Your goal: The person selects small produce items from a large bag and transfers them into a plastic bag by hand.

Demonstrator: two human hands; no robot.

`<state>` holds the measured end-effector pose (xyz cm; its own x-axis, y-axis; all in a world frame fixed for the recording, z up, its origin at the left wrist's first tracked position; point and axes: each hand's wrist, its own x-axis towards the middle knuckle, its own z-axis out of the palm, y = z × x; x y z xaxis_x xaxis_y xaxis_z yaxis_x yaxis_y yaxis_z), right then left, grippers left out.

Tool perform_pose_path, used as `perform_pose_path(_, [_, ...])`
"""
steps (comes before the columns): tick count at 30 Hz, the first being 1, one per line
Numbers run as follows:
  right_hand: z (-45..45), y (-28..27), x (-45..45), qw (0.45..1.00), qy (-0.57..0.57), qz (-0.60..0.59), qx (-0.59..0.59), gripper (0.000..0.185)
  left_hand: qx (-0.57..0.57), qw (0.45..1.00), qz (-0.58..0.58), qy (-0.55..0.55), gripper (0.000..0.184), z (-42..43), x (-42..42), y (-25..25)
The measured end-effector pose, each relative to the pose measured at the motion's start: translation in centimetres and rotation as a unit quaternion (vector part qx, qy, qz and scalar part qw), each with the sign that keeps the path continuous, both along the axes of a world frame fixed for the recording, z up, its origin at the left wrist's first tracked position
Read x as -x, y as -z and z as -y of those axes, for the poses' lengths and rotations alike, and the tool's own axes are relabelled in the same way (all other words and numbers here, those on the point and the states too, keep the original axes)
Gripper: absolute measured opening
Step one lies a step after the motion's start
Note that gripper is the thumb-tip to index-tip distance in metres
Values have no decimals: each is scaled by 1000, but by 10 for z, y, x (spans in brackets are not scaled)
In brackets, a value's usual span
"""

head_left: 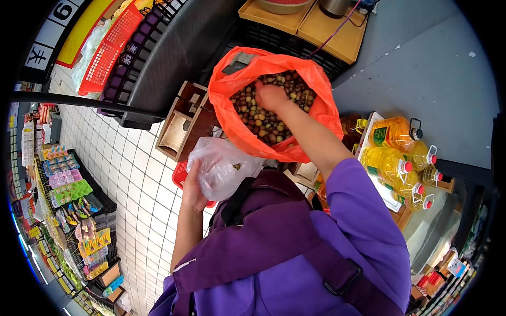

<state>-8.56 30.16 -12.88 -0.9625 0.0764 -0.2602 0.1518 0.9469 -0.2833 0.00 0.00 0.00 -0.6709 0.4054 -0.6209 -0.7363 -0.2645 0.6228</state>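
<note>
A large orange-red plastic bag stands wide open at the centre, full of small round brown and green fruits. My right hand reaches into it from the right and rests on the fruits; its fingertips are partly hidden among them, and I cannot make out what they grip. Below and left of the bag, my left hand holds a translucent white plastic bag by its left side. A small greenish item shows through that thin plastic.
Yellow oil bottles stand on the right. A wooden box lies left of the orange-red bag, and cardboard trays sit behind it. Racks of packaged goods line the far left, beyond the tiled floor.
</note>
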Motion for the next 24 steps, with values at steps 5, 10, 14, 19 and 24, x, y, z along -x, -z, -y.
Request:
perform_pose_path(5, [-26, -37, -9, 823, 292, 20, 487, 16, -22, 999, 24, -12, 49, -8, -3, 10])
perform_pose_path(10, [-4, -38, -3, 970, 70, -24, 230, 22, -21, 1000, 9, -13, 50, -9, -1, 10])
perform_pose_path(14, [12, -19, -15, 992, 0, -53, 118, 26, -14, 1000, 6, -10, 51, -9, -2, 5])
perform_pose_path(19, [19, -19, -18, 993, 12, -35, 108, 22, -13, 1000, 1, -15, 51, -10, -6, 1])
perform_pose_path(24, [8, -30, -24, 815, 256, 36, 518, 19, -15, 999, -6, -33, 51, -4, -9, -3])
